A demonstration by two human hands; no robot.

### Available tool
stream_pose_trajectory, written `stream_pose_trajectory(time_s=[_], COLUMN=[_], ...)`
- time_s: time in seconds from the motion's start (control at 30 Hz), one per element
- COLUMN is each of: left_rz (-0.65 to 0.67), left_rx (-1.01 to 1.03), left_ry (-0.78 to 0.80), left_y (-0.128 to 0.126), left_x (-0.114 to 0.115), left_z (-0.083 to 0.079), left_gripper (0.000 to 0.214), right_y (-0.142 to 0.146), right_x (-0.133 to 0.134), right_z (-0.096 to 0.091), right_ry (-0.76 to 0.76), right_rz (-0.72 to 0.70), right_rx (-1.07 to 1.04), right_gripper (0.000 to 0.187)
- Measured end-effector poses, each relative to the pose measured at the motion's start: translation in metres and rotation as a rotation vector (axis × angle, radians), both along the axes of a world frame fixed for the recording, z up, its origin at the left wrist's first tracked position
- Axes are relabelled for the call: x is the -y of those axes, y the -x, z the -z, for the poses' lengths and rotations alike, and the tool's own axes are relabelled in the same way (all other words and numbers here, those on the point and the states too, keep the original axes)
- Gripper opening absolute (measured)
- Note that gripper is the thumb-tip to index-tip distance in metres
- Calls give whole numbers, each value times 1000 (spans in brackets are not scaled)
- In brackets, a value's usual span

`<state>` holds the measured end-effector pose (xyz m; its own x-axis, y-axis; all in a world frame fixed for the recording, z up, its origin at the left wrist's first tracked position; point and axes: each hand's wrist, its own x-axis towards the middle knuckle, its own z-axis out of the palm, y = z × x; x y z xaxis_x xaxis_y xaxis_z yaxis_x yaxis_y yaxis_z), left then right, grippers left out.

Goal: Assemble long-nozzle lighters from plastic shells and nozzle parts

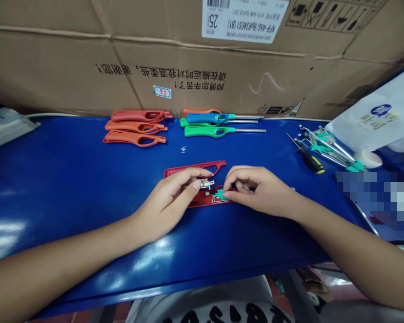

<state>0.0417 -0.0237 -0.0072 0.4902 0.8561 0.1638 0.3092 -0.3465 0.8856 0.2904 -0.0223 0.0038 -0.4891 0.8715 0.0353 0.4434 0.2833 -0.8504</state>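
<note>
My left hand (175,197) is closed, pinching a small clear lighter fuel tank (206,184) with a pale fitting at its right end. Below the tank lies a red lighter shell half (198,200), open side up. A green trigger piece (218,194) and a bent thin wire sit in this half. My right hand (252,188) is closed too, its thumb and fingertips on the green trigger piece; the exact grip is partly hidden. Just behind my left fingers rests the other red shell half (218,168), partly covered by that hand.
Red and orange lighter shells (134,127) lie at the back left. Assembled lighters (207,131) with metal tubes are beside them. Tiny screws (183,150) sit mid-table. To the right are a screwdriver (311,160), metal tubes with green parts (333,146) and a white bag (373,112). A cardboard box (87,85) stands behind.
</note>
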Motion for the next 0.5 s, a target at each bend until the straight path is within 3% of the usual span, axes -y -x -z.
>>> stream_pose_trajectory(time_s=[0.1, 0.17, 0.5], left_rz=[43, 77, 101], left_rx=[-26, -19, -66], left_ry=[-32, -63, -144], left_y=[1, 1, -2], left_x=[0, 1, 3], left_z=[2, 3, 1], left_gripper=[31, 30, 18], right_y=[1, 1, 0], right_x=[1, 1, 3], right_z=[-3, -6, -11], right_ry=[326, 438, 505], right_rz=[80, 89, 42], right_rx=[-89, -158, -169], right_gripper=[17, 23, 15])
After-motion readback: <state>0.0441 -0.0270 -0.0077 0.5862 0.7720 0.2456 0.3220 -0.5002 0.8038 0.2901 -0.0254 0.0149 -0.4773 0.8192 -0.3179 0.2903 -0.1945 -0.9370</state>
